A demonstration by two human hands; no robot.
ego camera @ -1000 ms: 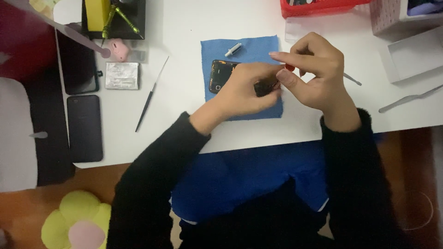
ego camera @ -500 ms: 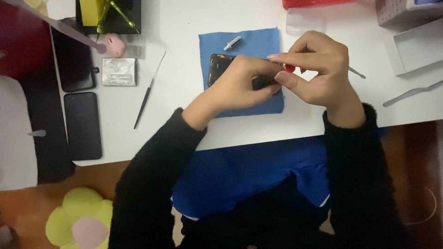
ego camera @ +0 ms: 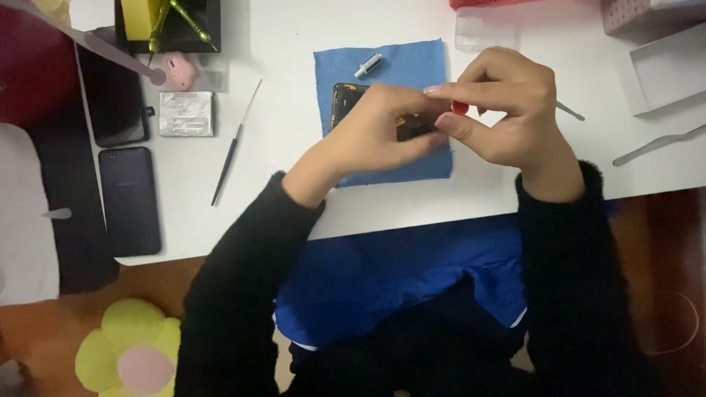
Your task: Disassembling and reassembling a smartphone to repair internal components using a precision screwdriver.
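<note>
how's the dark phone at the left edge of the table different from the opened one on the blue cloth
The dark phone lies bare on the white table, closed and untouched; the opened phone rests on the blue cloth, insides showing. The left hand covers most of the opened phone, while the dark phone shows whole. Both lie flat.

Matt blue cloth [ego camera: 412, 66], glossy black phone [ego camera: 129, 200], crinkled foil packet [ego camera: 187, 113], smooth white tabletop [ego camera: 294, 29].

Silver foil packet [ego camera: 187, 113] beside two dark phone screens [ego camera: 129, 198], table's left.
</note>
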